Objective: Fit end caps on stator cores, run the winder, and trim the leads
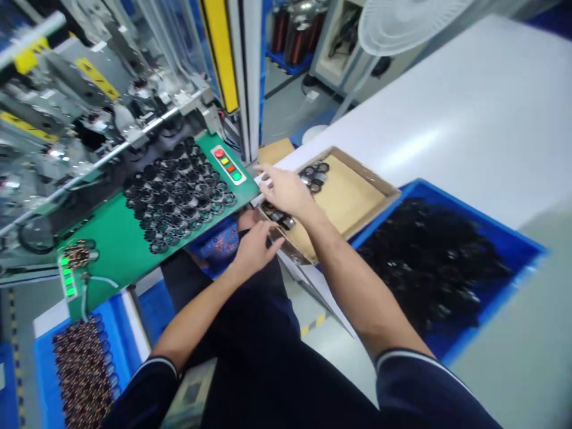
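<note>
Factory floor around a shallow cardboard tray [363,174]. Beyond the tray, a long white table [451,113] and a standing fan [413,24]. Left of the tray, a machine [84,89] behind a green panel [120,256], with rows of black rings [179,193] and a strip of colored buttons [227,165] on the panel. Right of the tray, a big blue crate [487,238] heaped with dark parts [429,268]. Well to the near left of the tray, a smaller blue crate [117,348] packed with copper coils [83,372].

Inside the tray, two clusters of small dark parts [277,215], one along the near edge, one by the far side. Above the near cluster, the right hand [286,190], fingers spread apart, no clamp visible. Just below the tray's edge, the left hand [254,250], fingers curled; any hold impossible to tell.

Probably light, stiff, slick pieces, best pinched by the outer rim.
</note>
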`<state>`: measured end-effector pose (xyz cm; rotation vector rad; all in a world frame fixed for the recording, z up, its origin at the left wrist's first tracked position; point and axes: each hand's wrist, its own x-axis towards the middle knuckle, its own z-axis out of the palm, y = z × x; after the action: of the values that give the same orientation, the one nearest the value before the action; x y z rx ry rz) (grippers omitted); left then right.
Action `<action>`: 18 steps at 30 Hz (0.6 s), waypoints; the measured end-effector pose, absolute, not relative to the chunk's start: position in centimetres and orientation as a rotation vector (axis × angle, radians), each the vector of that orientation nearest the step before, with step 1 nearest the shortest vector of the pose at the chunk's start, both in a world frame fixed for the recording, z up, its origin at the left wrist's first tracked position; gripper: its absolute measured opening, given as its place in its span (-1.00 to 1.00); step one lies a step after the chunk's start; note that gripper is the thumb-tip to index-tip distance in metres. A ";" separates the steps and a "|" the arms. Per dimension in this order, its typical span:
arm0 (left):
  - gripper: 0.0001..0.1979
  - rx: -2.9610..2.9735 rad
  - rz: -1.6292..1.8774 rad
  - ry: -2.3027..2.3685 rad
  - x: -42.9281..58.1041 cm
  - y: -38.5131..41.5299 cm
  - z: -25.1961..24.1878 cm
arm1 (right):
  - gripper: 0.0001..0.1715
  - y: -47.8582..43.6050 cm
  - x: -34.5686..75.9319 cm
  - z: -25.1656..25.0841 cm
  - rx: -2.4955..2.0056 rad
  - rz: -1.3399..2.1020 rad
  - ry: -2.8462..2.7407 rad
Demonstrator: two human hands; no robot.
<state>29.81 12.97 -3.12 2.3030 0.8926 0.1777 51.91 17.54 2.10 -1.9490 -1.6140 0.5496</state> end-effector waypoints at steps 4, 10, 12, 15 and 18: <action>-0.53 2.338 0.209 0.914 33.1 14.5 -2.6 | -0.61 9.7 56.6 1.1 -2.063 0.547 -1.380; -0.56 2.503 0.116 1.027 37.5 17.1 -2.3 | -0.53 3.7 50.7 -5.2 -2.055 0.690 -1.184; -0.66 2.548 0.067 1.038 38.0 18.2 -2.2 | -0.50 4.1 49.0 -6.6 -2.067 0.691 -1.109; -0.75 2.597 0.017 0.984 37.7 19.1 -1.8 | -0.58 4.1 49.1 -7.2 -2.094 0.668 -1.055; -0.82 2.628 0.020 0.873 36.8 18.5 -1.4 | -0.65 2.5 51.1 -6.8 -2.145 0.618 -1.028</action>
<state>36.82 18.52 -1.37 2.6279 0.8735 0.0197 51.11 2.46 -6.79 -2.1448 -1.0278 0.6178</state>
